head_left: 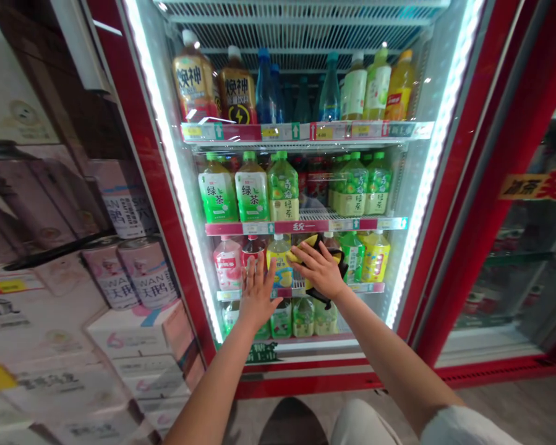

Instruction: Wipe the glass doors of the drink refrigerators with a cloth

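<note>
My left hand (258, 298) is open, its fingers spread and pointing upward, apparently flat on the glass door (312, 185) of a red-framed drinks fridge. To its right, my right hand (321, 270) presses a yellow and black cloth (345, 262) against the same glass. Part of the cloth hangs below the palm, and the hand covers its middle. Behind the glass at this height stand a pink bottle (227, 264), a yellow-labelled bottle (280, 259) and a green bottle (353, 254), some partly hidden by my hands.
Higher shelves hold green tea bottles (252, 188) and brown bottles (238, 86). Stacked cans (148, 272) and white boxes (133, 334) stand close on the left. A second red-framed fridge (504, 296) is on the right. My knee (363, 423) shows at the bottom.
</note>
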Action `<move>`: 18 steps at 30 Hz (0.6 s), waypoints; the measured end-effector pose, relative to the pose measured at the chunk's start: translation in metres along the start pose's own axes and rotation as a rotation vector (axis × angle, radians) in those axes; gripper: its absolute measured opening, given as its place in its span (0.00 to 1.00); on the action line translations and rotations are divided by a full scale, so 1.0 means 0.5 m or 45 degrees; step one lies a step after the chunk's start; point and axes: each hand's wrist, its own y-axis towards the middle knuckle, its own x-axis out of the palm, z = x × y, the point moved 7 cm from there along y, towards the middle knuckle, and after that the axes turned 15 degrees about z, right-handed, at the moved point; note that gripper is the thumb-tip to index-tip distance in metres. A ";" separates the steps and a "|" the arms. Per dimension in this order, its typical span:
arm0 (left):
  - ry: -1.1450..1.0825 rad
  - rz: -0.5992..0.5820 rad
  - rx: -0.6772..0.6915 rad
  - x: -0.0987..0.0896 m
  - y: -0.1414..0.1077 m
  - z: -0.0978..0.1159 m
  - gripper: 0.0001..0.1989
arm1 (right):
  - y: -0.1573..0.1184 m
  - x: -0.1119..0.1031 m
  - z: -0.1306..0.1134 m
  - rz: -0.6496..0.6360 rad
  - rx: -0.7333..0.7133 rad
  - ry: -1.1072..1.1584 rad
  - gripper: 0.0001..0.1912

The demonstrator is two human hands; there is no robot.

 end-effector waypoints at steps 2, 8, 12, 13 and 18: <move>0.013 0.011 0.021 -0.003 0.014 0.006 0.65 | 0.018 -0.024 0.056 0.040 0.066 -0.077 0.20; 0.037 0.016 0.082 0.001 0.023 0.037 0.63 | -0.112 -0.086 0.095 0.239 0.452 -0.317 0.19; 0.000 -0.035 0.155 0.014 0.022 0.074 0.62 | -0.160 -0.060 0.025 0.173 0.391 -0.231 0.19; -0.010 -0.049 0.177 0.018 0.025 0.083 0.61 | -0.148 -0.051 0.016 0.136 0.327 -0.183 0.18; -0.043 -0.047 0.235 0.030 0.066 0.122 0.61 | -0.032 -0.056 0.098 0.101 0.135 -0.097 0.17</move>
